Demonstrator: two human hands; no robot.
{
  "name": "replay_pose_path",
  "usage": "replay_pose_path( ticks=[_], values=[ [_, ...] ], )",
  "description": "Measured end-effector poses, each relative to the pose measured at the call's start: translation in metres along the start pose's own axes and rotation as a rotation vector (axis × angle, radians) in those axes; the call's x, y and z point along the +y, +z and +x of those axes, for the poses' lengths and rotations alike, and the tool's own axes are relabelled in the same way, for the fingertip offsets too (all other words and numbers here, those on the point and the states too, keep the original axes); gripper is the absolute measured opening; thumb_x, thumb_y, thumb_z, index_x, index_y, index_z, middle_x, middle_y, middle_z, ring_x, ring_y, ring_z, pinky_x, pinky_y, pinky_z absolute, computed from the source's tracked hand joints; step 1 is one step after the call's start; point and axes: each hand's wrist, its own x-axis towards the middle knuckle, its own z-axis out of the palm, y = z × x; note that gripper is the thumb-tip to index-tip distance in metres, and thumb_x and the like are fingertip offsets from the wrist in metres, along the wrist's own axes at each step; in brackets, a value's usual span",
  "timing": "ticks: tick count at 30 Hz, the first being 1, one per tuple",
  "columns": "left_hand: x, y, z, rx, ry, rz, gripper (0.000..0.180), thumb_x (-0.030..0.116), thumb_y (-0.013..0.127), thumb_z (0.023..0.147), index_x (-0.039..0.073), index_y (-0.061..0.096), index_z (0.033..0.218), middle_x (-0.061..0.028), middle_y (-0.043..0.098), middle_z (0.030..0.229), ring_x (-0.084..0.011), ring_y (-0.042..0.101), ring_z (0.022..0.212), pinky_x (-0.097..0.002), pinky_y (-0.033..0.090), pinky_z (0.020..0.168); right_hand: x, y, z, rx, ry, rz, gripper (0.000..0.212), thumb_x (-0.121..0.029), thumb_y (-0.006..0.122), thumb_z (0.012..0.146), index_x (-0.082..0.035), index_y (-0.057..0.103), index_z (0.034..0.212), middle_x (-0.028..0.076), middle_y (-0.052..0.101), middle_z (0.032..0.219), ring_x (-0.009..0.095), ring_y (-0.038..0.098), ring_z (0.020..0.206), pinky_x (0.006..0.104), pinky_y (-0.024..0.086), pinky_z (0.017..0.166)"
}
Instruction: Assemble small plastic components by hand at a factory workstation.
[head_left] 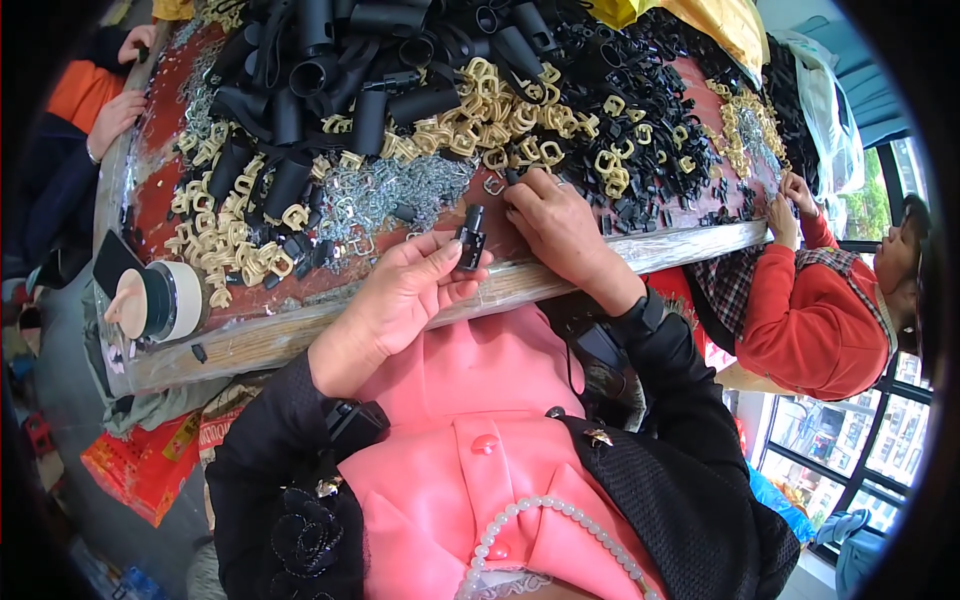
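Note:
My left hand (395, 300) pinches a small black plastic clip piece (470, 240) between thumb and fingers, just above the table's front edge. My right hand (555, 225) rests knuckles-up on the table beside it, its fingertips down among small silver metal rings (400, 195) and holding a tiny dark part I cannot make out. Heaps of cream plastic buckles (490, 120), black strap loops (330, 60) and black plastic pieces (650, 120) cover the red table (160, 110).
A roll of tape (165, 298) lies at the table's left front corner. One person in red (810, 320) works at the right edge, hands on the parts. Another person's hands (115, 115) reach in at far left. A window is at lower right.

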Motion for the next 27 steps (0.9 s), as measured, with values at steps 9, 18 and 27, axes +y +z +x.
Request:
replay_pose_path(
  ticks=[9, 18, 27],
  values=[
    [0.0009, -0.0005, 0.0014, 0.038, 0.050, 0.004, 0.024, 0.015, 0.048, 0.085, 0.000, 0.047, 0.104, -0.0129, 0.055, 0.098, -0.0188, 0.056, 0.086, -0.0277, 0.047, 0.076, 0.0043, -0.0063, -0.0063, 0.014, 0.025, 0.052, 0.018, -0.009, 0.057, 0.070, -0.005, 0.049, 0.085, 0.010, 0.047, 0.080, 0.030, 0.049, 0.076, 0.0363, 0.039, 0.065],
    [-0.0001, 0.0026, 0.0022, 0.063, 0.076, -0.001, 0.021, 0.014, 0.049, 0.084, 0.002, 0.048, 0.101, -0.0121, 0.055, 0.098, -0.0187, 0.056, 0.086, -0.0279, 0.047, 0.075, 0.0037, -0.0059, -0.0026, 0.003, -0.003, -0.018, 0.014, -0.008, 0.056, 0.070, -0.006, 0.048, 0.081, 0.009, 0.047, 0.078, 0.028, 0.048, 0.073, 0.0349, 0.037, 0.064],
    [-0.0053, 0.0073, 0.0035, 0.090, 0.135, -0.026, 0.019, 0.011, 0.052, 0.082, 0.005, 0.050, 0.100, -0.0104, 0.055, 0.099, -0.0193, 0.053, 0.095, -0.0292, 0.045, 0.078, 0.0087, -0.0002, -0.0056, 0.036, -0.087, 0.124, 0.010, -0.007, 0.055, 0.072, -0.005, 0.048, 0.078, 0.009, 0.049, 0.075, 0.028, 0.049, 0.072, 0.0341, 0.038, 0.063]
  ],
)
